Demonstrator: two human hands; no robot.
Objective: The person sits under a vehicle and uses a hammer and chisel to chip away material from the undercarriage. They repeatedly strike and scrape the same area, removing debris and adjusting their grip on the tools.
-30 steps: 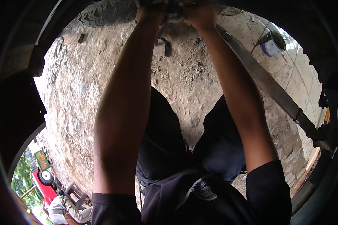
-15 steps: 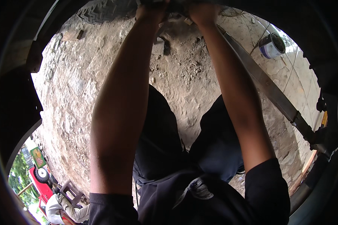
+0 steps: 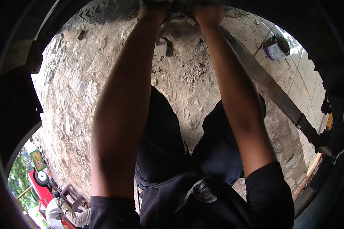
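Both my arms stretch up to a dark metal part [image 3: 179, 7] at the top edge, which looks like part of a vehicle's underside. My left hand [image 3: 153, 12] meets it from the left, its fingers lost in shadow. Just to the right, my right hand [image 3: 209, 14] is curled in a fist shape against the same dark part. What it grips is too dark to make out. A small tan block-like piece [image 3: 191, 22] shows between the hands. Beside my left hand is a black tire [image 3: 109, 11] with deep tread.
A long metal bar [image 3: 271, 86] slants down at the right, with a paint can [image 3: 276, 47] beyond it. Rough dirt ground [image 3: 72, 95] bears a stone block [image 3: 161, 47] and a wood piece [image 3: 73, 36]. A person [image 3: 57, 213] sits far lower left near a red vehicle [image 3: 40, 189].
My right hand has come slightly lower and its forearm has shifted a little inward. My right knee now shows farther out past the forearm. The left arm has barely moved.
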